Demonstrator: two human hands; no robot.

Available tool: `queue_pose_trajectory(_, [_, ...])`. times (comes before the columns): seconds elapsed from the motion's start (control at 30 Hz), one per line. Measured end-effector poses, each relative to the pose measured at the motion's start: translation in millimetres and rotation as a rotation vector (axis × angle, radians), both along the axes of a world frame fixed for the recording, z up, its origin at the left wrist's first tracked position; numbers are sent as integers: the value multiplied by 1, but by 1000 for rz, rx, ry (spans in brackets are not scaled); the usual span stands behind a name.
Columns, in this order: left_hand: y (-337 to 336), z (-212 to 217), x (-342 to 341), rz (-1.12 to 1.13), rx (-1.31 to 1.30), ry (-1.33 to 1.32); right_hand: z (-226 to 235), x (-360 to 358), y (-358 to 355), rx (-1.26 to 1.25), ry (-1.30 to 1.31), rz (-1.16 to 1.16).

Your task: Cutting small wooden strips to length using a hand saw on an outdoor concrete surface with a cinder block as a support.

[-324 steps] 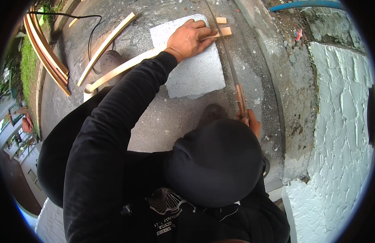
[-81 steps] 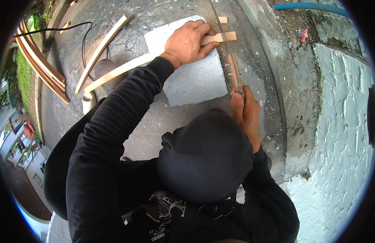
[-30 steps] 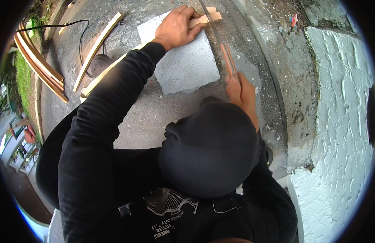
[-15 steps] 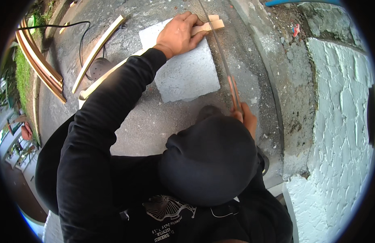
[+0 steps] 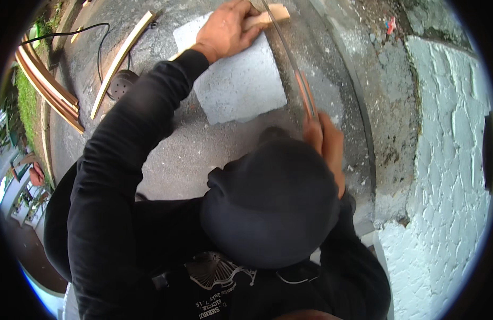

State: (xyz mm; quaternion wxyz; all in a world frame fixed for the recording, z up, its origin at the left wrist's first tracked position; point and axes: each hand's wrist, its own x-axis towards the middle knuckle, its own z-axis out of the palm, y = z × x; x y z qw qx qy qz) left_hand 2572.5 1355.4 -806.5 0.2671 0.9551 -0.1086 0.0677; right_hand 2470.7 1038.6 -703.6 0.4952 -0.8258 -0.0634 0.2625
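Note:
My left hand (image 5: 225, 32) is closed around a pale wooden strip (image 5: 276, 15), pressing it down on a light grey concrete block (image 5: 241, 88). The strip's end juts past the block's far right side. Lower right, my right hand (image 5: 326, 144) is wrapped round the handle of a hand saw (image 5: 285, 47). Its thin blade runs up and away from me, crossing the strip just right of my left fingers. How deep the blade sits in the wood cannot be made out. Part of the strip is hidden under my left hand and sleeve.
Left of the block lie a long wooden strip (image 5: 121, 64), a round dark perforated power tool (image 5: 122, 84) and a black cord (image 5: 102, 40). Several more strips (image 5: 49, 88) lie farther left. A rough white wall (image 5: 443, 144) stands at right. A rounded black-clothed form (image 5: 270, 205) fills the near middle.
The whole view has shifted, so the block and wood appear higher. Relative to the block, the saw and my right hand have slid slightly forward. My left hand keeps its grip.

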Motion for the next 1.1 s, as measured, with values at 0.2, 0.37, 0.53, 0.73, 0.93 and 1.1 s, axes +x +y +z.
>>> queue_pose_trajectory(0.2, [1,-7,4,-29,-15,-39,-36,42,48,37,-91,-69])
queue_pose_trajectory(0.37, [0,-2,4,57,24,9,-2,-14,-28,32,21,-32])
queue_pose_trajectory(0.53, [-5,9,8,59,-155,122,-36,55,50,28,-148,-26])
queue_pose_trajectory(0.73, [4,-5,3,67,2,14,-11,13,18,-17,-17,-20])
queue_pose_trajectory(0.93, [1,-5,6,34,-9,24,-21,37,30,-2,-106,3])
queue_pose_trajectory(1.1, [-3,4,0,47,-151,138,-31,36,44,-25,-63,-41])
